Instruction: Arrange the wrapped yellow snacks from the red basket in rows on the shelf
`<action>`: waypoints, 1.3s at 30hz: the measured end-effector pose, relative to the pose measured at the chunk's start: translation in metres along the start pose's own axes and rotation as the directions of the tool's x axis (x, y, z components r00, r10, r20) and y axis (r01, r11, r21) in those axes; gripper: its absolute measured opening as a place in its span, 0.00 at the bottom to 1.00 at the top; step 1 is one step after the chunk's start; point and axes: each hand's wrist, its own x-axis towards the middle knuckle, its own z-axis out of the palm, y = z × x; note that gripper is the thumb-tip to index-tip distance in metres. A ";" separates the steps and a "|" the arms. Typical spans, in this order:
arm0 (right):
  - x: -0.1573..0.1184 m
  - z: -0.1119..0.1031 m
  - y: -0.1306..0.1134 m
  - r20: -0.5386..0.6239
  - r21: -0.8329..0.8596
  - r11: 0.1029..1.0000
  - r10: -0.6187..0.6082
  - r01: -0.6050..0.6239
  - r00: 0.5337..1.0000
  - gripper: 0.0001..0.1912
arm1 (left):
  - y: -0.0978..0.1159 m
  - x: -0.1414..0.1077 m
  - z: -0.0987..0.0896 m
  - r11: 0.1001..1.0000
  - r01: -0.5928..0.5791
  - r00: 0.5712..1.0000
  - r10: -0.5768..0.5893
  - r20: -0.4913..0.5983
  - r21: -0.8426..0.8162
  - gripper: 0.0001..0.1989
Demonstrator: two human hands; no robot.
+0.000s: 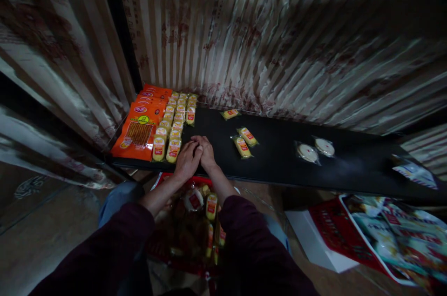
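Monitoring remotely, I log left hand (189, 160) and right hand (206, 151) touching, whether grasping anything I cannot tell, with the nearest wrapped cake (173, 150) on the black shelf (275, 161) at ten o'clock from the nearer left, long axis roughly twelve-to-six.

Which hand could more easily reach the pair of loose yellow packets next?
Probably the right hand: it lies nearer the pair of loose yellow packets, with black shelf between. The left hand is on the far side, beside the rows of yellow packets. Whether either holds anything is hidden.
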 end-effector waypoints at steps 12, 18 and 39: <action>-0.074 -0.011 -0.016 -0.005 -0.066 0.998 -0.012 0.012 1.000 0.20 | 0.011 -0.061 -0.012 0.989 -0.144 0.985 0.139 0.099 0.044 0.18; -0.082 -0.014 -0.018 -0.095 -0.067 0.998 -0.021 0.014 0.995 0.19 | 0.014 -0.063 -0.026 0.977 -0.214 0.971 0.211 0.108 0.019 0.15; -0.045 0.030 -0.054 -0.145 0.087 0.996 0.008 0.005 0.989 0.17 | -0.028 -0.079 -0.040 0.923 -0.026 0.944 0.150 -0.295 0.385 0.25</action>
